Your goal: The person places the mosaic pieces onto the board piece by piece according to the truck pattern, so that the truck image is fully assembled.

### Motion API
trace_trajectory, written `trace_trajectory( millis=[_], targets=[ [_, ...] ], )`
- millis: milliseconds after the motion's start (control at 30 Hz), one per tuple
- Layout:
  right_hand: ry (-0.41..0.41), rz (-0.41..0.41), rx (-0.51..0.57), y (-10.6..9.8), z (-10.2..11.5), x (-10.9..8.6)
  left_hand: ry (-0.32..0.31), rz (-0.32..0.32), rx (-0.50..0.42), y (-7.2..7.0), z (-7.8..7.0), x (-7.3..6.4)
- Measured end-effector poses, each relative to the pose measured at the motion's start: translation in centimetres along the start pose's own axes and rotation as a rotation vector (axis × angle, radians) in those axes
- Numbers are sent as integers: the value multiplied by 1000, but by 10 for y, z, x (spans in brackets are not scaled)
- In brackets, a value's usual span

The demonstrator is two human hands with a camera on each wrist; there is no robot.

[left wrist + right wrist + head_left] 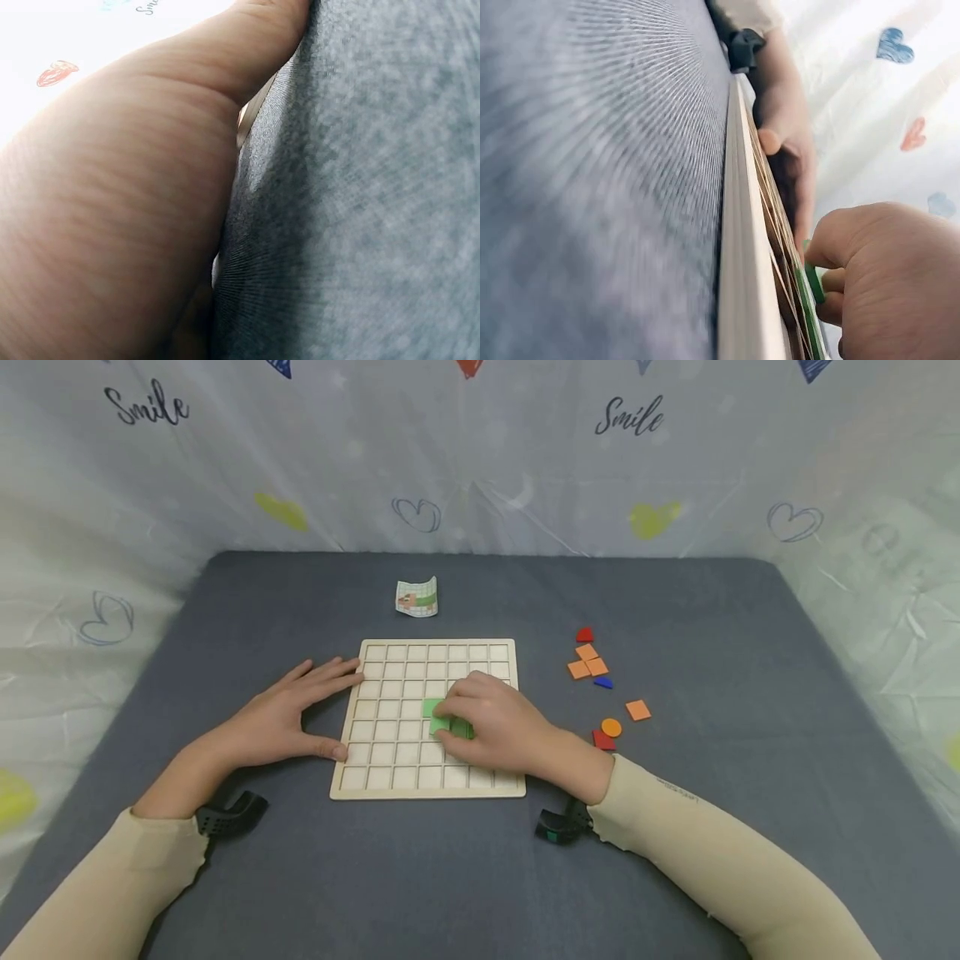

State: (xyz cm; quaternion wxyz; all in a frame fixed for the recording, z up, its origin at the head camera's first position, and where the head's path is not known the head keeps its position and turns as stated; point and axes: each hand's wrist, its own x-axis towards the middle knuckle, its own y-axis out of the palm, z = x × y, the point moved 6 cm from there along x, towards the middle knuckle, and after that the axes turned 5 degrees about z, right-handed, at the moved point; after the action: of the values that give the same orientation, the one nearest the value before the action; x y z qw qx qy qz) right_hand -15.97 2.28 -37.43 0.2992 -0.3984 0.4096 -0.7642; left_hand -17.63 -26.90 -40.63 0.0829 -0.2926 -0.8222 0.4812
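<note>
A pale wooden grid board (382, 753) lies flat on the dark cloth. Spread along its left edge, my left hand (281, 714) has fingertips at the upper side and the thumb on the frame lower down. Over the middle of the board, my right hand (495, 722) pinches a small green tile (814, 282) between thumb and fingers. One green square (431, 707) shows in the grid just beyond the fingertips. More green (462, 728) sits beneath that palm, partly hidden. In the left wrist view, mostly the base of the thumb and the cloth appear.
Right of the board lie loose pieces: several orange squares (596, 667), an orange disc (611, 727), a blue piece (603, 682), a rounded red piece (585, 635) and another red piece (603, 740). Behind the board stands a small curled picture card (416, 598). A printed curtain (480, 460) borders the table.
</note>
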Motion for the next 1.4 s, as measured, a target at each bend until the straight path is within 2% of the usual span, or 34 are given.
trace_trajectory(
  millis=[200,533,833,1067,1400],
  targets=[
    [-25,22,-3,6,4,5,-2,9,-17,0,-2,-1],
    [-81,0,-59,8,6,6,14,24,-9,-5,-7,-1],
    [-110,-44,-62,3,9,4,27,12,-6,-3,-6,-2],
    [-80,-45,-71,-3,6,-4,14,5,7,0,-3,1],
    [18,-90,-73,-20,-7,-16,6,7,9,-1,-1,-1]
  ],
)
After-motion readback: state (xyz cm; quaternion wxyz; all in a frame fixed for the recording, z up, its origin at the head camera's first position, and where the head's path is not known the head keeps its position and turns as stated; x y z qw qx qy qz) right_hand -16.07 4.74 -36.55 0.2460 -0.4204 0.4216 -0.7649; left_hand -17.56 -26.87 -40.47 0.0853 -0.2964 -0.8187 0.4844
